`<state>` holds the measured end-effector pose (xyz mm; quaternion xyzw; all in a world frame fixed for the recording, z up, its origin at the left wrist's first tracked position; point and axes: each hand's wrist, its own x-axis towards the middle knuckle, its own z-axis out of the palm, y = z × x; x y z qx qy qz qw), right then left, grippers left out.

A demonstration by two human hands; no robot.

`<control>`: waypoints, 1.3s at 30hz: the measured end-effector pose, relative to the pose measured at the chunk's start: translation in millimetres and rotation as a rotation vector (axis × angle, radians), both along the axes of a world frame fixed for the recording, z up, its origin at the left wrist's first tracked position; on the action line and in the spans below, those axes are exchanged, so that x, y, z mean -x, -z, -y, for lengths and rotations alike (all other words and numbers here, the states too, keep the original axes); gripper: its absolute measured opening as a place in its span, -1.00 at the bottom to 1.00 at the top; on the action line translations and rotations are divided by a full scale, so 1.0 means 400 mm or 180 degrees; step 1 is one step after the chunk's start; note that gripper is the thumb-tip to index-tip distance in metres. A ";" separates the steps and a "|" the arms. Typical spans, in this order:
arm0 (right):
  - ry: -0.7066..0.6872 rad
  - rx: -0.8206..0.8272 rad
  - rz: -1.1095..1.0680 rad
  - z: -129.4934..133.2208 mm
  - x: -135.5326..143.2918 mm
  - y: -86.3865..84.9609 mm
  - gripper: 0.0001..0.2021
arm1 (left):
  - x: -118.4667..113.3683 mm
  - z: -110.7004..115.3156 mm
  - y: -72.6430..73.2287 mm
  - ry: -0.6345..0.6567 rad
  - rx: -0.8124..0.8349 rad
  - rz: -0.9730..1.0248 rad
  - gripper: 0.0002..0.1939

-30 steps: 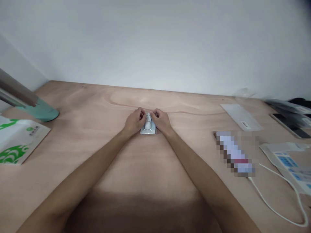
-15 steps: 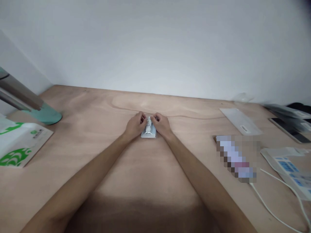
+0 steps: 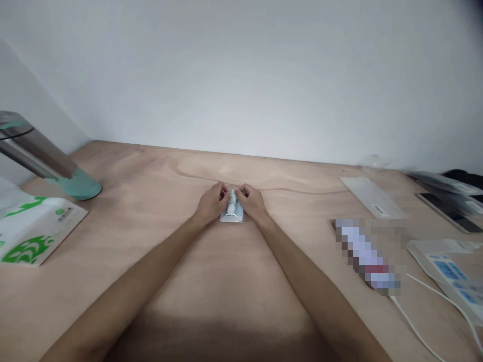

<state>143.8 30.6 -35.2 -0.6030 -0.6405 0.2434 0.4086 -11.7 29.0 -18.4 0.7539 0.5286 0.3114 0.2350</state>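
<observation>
A small clear blister pack (image 3: 238,216) with a white tube inside it stands out at the middle of the table, between both hands. My left hand (image 3: 213,203) grips its far left edge, with thumb and curled fingers closed. On the opposite side my right hand (image 3: 252,202) pinches the far right edge the same way. The pack's near end faces me and shows fully. Its far corners are hidden by the fingers, and the print on the tube is too small to read.
On the left stand a steel and mint-green bottle (image 3: 75,176) and a white packet with green print (image 3: 49,221). To the right lie a pixelated phone (image 3: 362,251) with a white cable (image 3: 411,327), a clear sleeve (image 3: 372,196), a dark phone (image 3: 449,211) and a printed plastic bag (image 3: 449,266).
The head view has tilted up slightly, so the table and everything on it sit lower in the picture. Both hands keep their hold on the pack, with hardly any finger movement.
</observation>
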 end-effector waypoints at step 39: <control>0.0028 0.0056 0.0000 0.002 0.000 -0.004 -0.78 | -0.002 0.000 -0.004 0.0000 -0.0008 0.0002 -0.90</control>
